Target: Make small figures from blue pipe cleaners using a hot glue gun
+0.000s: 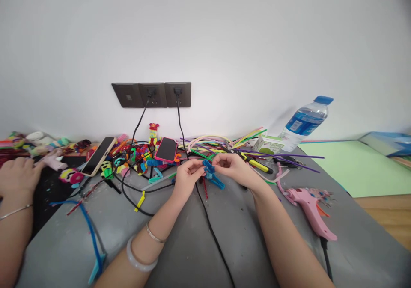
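Both hands meet over the middle of the grey table. My left hand pinches a small blue pipe-cleaner figure from its left side. On the other side my right hand has thumb and forefinger closed on the figure's upper right part. A longer blue piece sticks out of it toward the lower right. Just below, a dark red twisted pipe cleaner lies close to my left fingers. Behind my hands are loose pipe cleaners in many colours and yellow-handled pliers.
A pink glue gun lies at the right, near a tilted water bottle. Two phones and several small pipe-cleaner figures crowd the left. Black cables cross the table from wall sockets. Another person's hand rests far left.
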A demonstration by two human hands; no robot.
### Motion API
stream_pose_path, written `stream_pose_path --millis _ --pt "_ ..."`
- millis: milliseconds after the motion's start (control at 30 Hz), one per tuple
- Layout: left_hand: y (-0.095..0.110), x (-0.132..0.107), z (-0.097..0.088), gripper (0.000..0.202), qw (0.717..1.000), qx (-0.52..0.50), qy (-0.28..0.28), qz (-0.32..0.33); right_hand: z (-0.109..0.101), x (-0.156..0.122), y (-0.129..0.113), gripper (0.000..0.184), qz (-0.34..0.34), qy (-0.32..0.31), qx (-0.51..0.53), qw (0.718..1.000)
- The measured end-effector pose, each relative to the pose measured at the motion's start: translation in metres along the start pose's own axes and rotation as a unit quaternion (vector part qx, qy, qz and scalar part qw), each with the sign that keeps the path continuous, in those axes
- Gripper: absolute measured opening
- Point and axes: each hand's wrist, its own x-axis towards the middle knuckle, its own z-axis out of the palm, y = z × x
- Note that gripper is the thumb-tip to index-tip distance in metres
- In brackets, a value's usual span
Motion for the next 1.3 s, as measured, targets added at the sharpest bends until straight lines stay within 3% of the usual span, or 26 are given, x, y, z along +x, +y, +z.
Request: stream_pose_path --millis 767,1300 --pt "0.0046 -0.0021 0.0018 0.033 0.999 -0.027 0.008 -0.03 0.0009 -0.0004 0.0029 0.025 -0.02 0.005 0.004 1.0" --pt "0.0099 -0.0055 0.0065 0.032 0.994 -0.097 -0.019 -0.046 0.0036 0.0013 0.0026 0.037 -0.042 0.034 0.15 0.987"
